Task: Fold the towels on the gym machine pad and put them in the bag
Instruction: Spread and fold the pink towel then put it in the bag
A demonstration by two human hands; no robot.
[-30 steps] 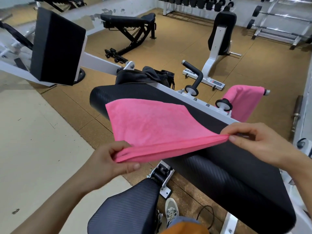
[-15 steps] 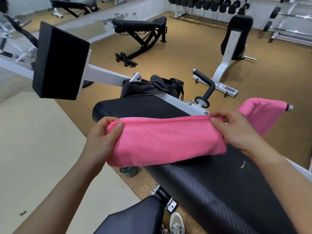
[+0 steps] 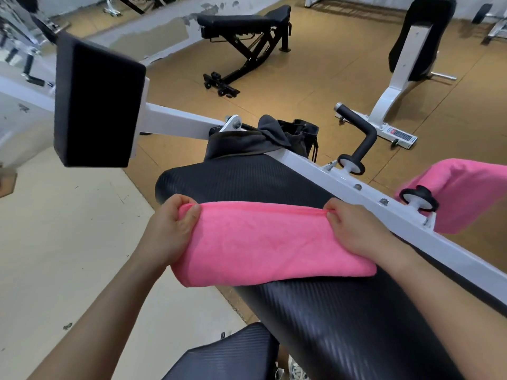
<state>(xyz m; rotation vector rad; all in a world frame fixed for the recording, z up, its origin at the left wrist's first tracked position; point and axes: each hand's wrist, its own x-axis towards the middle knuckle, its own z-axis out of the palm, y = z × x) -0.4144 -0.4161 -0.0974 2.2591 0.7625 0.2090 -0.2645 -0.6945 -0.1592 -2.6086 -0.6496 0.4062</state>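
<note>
So, the big black pad (image 3: 274,182) runs diag. across the view, w/ a white bar (image 3: 315,168) along its far side. A pink towel (image 3: 263,242) lies folded over on the pad near its far end, the left part hanging off the pad's edge. A 2nd pink towel (image 3: 461,193) is draped over a handle at right, beyond the bar. A dark bag (image 3: 274,135) sits just past the pad's far end. L hand (image 3: 170,229) pinches the folded towel's top-left corner; R hand (image 3: 354,229) pinches its top-right corner.
</note>
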